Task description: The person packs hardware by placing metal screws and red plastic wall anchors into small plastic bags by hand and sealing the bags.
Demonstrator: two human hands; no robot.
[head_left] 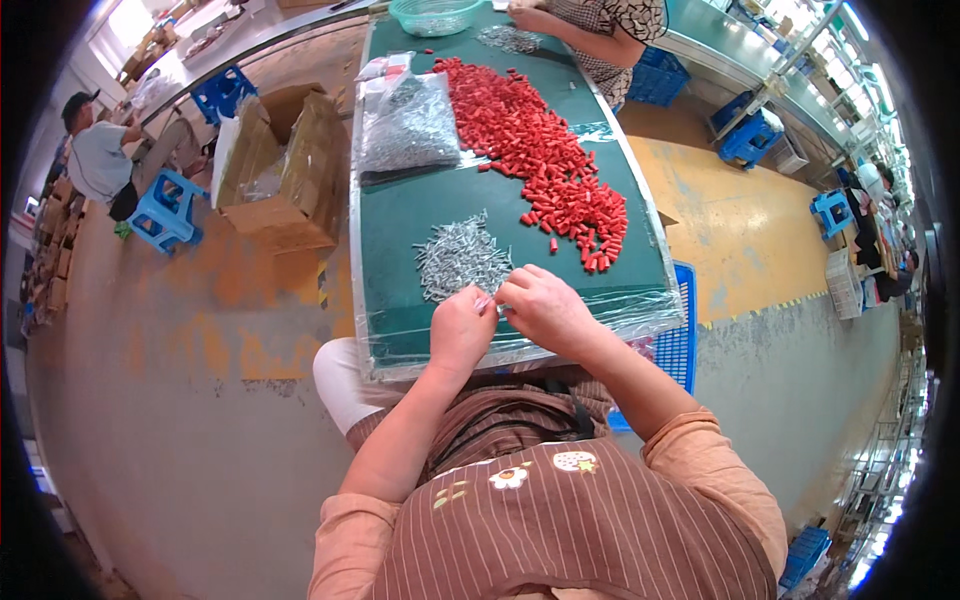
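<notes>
Silver screws (460, 260), or nails perhaps, lie heaped on the green table (392, 225) toward its near edge, and from where I stand their closeness to the hands is what matters most. The heap sits straight beyond the left hand (462, 328) and off to the left of the right hand (548, 310), whose knuckles come close to its near right fringe. No single direction rules it; the slim pieces point every which way.

Red plugs (530, 140) spread in a long band from the table's far end down toward its right edge. Their nearest end is beyond the right hand and to its right, with one stray red plug (553, 244) nearer in.

Both hands meet by the near edge, forearms (405, 425) slanting in from either side. The right is turned so its back shows; the left, more upright, brings thumb and forefinger up beside it. The fingers (509, 294) are curled in, tips almost together with hardly a gap, yet I can't tell whether they're fully closed, and anything pinched there is too small to make out.
</notes>
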